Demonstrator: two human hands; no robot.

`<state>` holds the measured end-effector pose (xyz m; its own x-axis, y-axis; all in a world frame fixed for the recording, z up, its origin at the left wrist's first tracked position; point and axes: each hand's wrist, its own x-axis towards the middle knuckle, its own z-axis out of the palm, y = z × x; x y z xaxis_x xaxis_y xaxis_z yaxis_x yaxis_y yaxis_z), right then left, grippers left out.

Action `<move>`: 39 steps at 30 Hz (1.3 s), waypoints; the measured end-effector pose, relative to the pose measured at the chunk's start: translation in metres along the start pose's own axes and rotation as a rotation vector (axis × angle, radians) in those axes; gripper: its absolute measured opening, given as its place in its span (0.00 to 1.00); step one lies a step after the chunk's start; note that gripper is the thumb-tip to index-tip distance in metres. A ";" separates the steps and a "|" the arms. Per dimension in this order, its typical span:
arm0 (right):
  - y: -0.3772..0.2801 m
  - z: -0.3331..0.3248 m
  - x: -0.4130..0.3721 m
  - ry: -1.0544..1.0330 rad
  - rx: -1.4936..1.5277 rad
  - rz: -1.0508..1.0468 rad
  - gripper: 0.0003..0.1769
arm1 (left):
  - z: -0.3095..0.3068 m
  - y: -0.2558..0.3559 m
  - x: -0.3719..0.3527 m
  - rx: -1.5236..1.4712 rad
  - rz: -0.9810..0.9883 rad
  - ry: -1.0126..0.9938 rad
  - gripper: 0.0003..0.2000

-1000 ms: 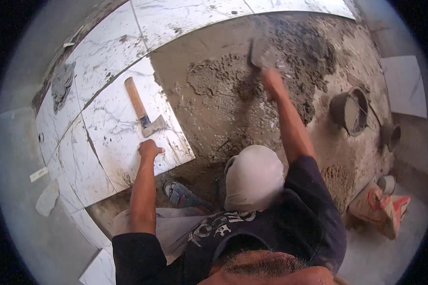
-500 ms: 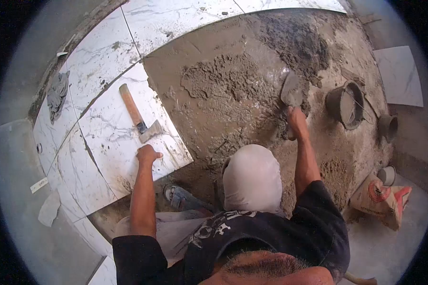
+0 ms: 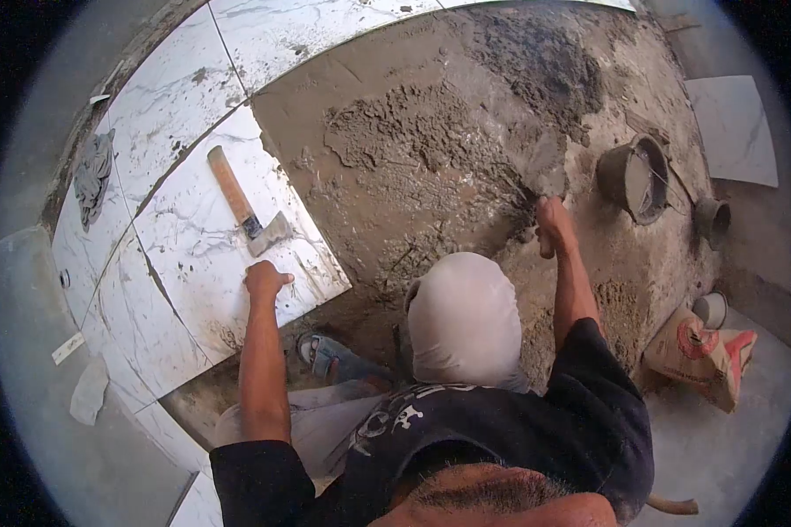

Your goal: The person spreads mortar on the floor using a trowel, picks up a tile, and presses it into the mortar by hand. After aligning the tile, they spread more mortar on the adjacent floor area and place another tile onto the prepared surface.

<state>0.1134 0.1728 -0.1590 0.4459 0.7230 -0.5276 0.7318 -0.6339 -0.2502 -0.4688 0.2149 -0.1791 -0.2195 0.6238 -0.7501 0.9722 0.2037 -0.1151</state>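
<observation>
My right hand [image 3: 551,224] is closed around the handle of a trowel [image 3: 549,171]. Its mortar-coated blade points away from me over the wet mortar [image 3: 404,184], and its edges blend into the grey mix. My left hand [image 3: 266,280] leans on a white marbled tile [image 3: 193,255], fingers curled in and thumb sticking out to the side, with nothing visible in it. Just beyond that hand a hatchet [image 3: 242,202] with a wooden handle lies on the tile, its metal head nearest my knuckles.
A black bucket [image 3: 622,180] and a smaller pot [image 3: 712,218] stand at right. Near them are a paper cement bag [image 3: 699,356] and a pale cup [image 3: 710,309]. A grey rag [image 3: 93,176] lies on the far-left tiles. A loose tile [image 3: 734,127] rests at the right wall.
My right hand has shifted slightly to the right and nearer me with the trowel, whose blade now lies flatter against the mortar. The left hand stays on the tile; the view has shifted slightly.
</observation>
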 end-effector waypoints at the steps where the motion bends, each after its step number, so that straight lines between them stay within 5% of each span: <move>1: 0.006 0.007 -0.008 -0.005 0.001 0.006 0.20 | 0.001 -0.001 0.000 0.006 0.001 -0.005 0.31; 3: 0.006 0.015 -0.017 0.112 0.210 0.020 0.21 | 0.000 0.001 0.002 0.017 -0.008 0.015 0.31; 13: 0.037 0.014 -0.037 0.043 0.276 0.183 0.20 | 0.008 -0.002 0.012 0.014 -0.029 -0.042 0.32; 15: 0.021 0.023 -0.047 0.197 0.074 -0.025 0.20 | 0.009 -0.004 0.014 0.030 -0.023 -0.006 0.32; 21: 0.024 0.011 -0.043 0.054 0.295 0.181 0.21 | 0.001 -0.002 0.004 0.029 -0.020 -0.014 0.30; 24: 0.011 0.003 -0.050 0.042 0.394 0.117 0.22 | 0.002 0.002 0.001 0.020 -0.008 0.020 0.30; 28: 0.051 0.026 -0.023 0.014 0.137 0.086 0.21 | -0.002 0.001 -0.001 0.012 -0.024 -0.010 0.30; 31: 0.020 0.010 -0.026 0.054 0.540 0.145 0.22 | -0.001 0.002 0.001 0.010 -0.042 -0.013 0.30; 33: -0.011 0.011 -0.010 0.314 0.121 -0.138 0.25 | -0.007 0.005 -0.003 0.011 -0.038 -0.014 0.31; 39: -0.093 0.019 0.068 0.171 0.048 -0.377 0.25 | -0.004 0.005 0.000 -0.002 -0.057 -0.027 0.31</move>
<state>0.0657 0.2762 -0.1872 0.2339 0.9395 -0.2504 0.8373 -0.3256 -0.4393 -0.4644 0.2191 -0.1775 -0.2719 0.5907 -0.7597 0.9581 0.2398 -0.1565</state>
